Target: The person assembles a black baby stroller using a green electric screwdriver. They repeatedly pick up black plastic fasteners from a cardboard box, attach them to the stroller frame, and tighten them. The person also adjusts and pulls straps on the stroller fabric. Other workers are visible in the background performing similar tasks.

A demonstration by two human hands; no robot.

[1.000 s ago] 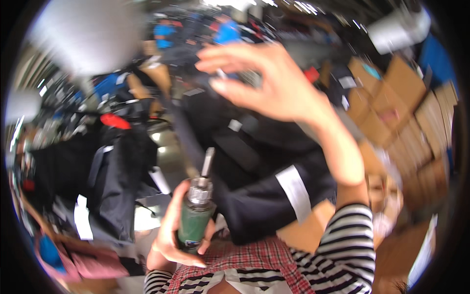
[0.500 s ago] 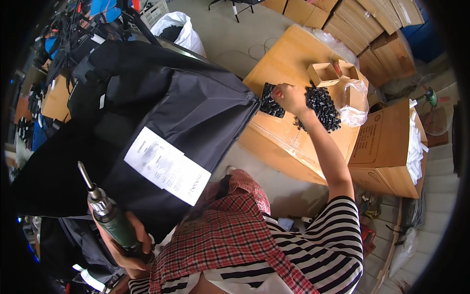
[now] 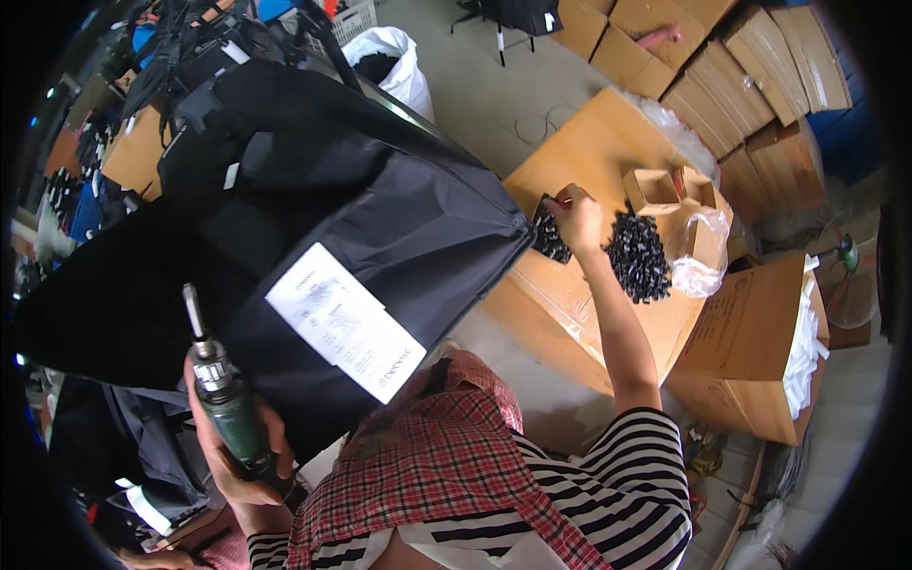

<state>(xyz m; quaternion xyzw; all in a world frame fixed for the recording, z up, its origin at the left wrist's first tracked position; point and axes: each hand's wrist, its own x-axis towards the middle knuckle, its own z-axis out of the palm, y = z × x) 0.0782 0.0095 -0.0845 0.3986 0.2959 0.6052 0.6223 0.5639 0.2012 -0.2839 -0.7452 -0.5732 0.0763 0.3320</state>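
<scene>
My left hand (image 3: 256,427) is wrapped around a green power screwdriver (image 3: 226,418), its bit pointing up and away from me. The tool is in front of a large black fabric cover (image 3: 418,209) that bears a white printed sheet (image 3: 347,323). Out to the right, my right hand (image 3: 578,223) is over a patch of small black parts (image 3: 551,237) on a big cardboard box (image 3: 570,294). Its fingertips are pinched at the far edge of the patch, apparently on one small black part. A larger heap of black parts (image 3: 638,258) is just right of that hand.
Small open cardboard boxes (image 3: 652,193) and a clear plastic bag (image 3: 701,261) are behind the heap. An open carton (image 3: 741,351) with white pieces stands at right. Stacked cartons (image 3: 722,95) and a white sack (image 3: 404,71) are farther off. Black gear crowds the far left.
The view has shifted, so the scene sits lower and farther right. My right hand stays over the black parts, its fingers now reaching to the patch's far edge. My left hand still grips the screwdriver.
</scene>
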